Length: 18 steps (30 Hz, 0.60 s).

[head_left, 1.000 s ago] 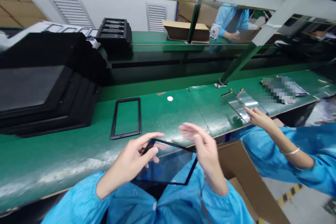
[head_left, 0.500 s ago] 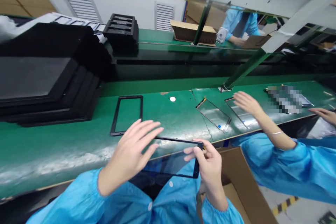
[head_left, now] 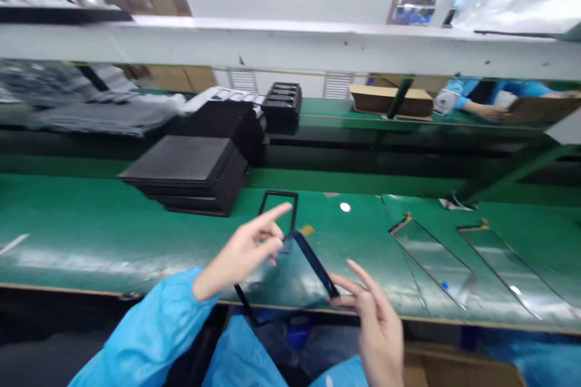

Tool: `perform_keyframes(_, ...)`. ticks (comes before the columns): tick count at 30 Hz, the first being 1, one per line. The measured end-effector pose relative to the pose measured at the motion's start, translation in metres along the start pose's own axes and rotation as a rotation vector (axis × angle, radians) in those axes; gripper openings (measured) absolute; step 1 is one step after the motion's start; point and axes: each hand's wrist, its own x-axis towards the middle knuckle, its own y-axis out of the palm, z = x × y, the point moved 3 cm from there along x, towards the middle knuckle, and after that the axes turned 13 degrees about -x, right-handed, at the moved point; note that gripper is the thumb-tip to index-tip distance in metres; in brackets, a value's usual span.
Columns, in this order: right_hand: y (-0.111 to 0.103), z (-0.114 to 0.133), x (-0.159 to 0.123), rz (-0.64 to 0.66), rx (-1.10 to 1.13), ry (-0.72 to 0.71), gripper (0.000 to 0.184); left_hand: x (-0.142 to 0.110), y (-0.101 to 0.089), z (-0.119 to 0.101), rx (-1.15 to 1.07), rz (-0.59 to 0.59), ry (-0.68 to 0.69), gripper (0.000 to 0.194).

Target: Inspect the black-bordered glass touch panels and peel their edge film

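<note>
A black-bordered glass touch panel [head_left: 315, 264] is held tilted over the bench's front edge, blurred by motion. My left hand [head_left: 245, 254] pinches its upper corner between thumb and curled fingers, index finger stretched out. An orange flex tab [head_left: 307, 230] shows beside that corner. My right hand [head_left: 374, 320] grips the opposite end of the dark border with its fingertips. Just behind my left hand, a black rectangular frame [head_left: 296, 208] lies flat on the bench, partly covered by the hand.
Two glass panels with thin dark borders, a nearer one [head_left: 436, 260] and a farther-right one [head_left: 503, 260], lie on the green bench [head_left: 113, 242]. A stack of black trays [head_left: 181, 160] stands at left. A post [head_left: 503, 169] rises at right. A cardboard box [head_left: 458, 366] sits below the edge.
My view has swung left and up. The panel has turned and tilted. My left hand, earlier spread above it, now pinches its corner. The co-worker's hands have left view at right.
</note>
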Motion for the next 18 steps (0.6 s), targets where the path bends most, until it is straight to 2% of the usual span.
perform_keyframes(2,-0.011,-0.008,0.005,-0.106,0.0,0.009,0.052,-0.002,-0.067,-0.025,-0.054,-0.357,0.145,0.074)
perform_keyframes(4,-0.021,-0.02,0.011,-0.151,-0.007,0.036,0.054,-0.006,-0.136,-0.053,-0.044,-0.671,0.281,0.072)
perform_keyframes(6,-0.025,-0.031,0.015,-0.158,-0.011,0.061,0.057,-0.005,-0.197,-0.073,-0.104,-0.838,0.26,0.064)
perform_keyframes(8,-0.024,-0.036,0.017,-0.153,-0.005,0.069,0.058,0.002,-0.241,-0.086,-0.12,-0.912,0.239,0.055)
perform_keyframes(10,-0.02,-0.039,0.019,-0.147,-0.002,0.064,0.057,0.011,-0.269,-0.089,-0.122,-0.957,0.233,0.044)
perform_keyframes(12,-0.02,-0.04,0.023,-0.148,-0.009,0.057,0.054,0.018,-0.283,-0.083,-0.107,-0.984,0.233,0.032)
perform_keyframes(15,-0.031,-0.046,0.033,-0.145,-0.028,0.064,0.054,0.025,-0.29,-0.069,-0.053,-0.998,0.234,0.032)
perform_keyframes(18,-0.054,-0.056,0.045,-0.138,-0.073,0.087,0.06,0.029,-0.293,-0.061,0.03,-0.973,0.243,0.036)
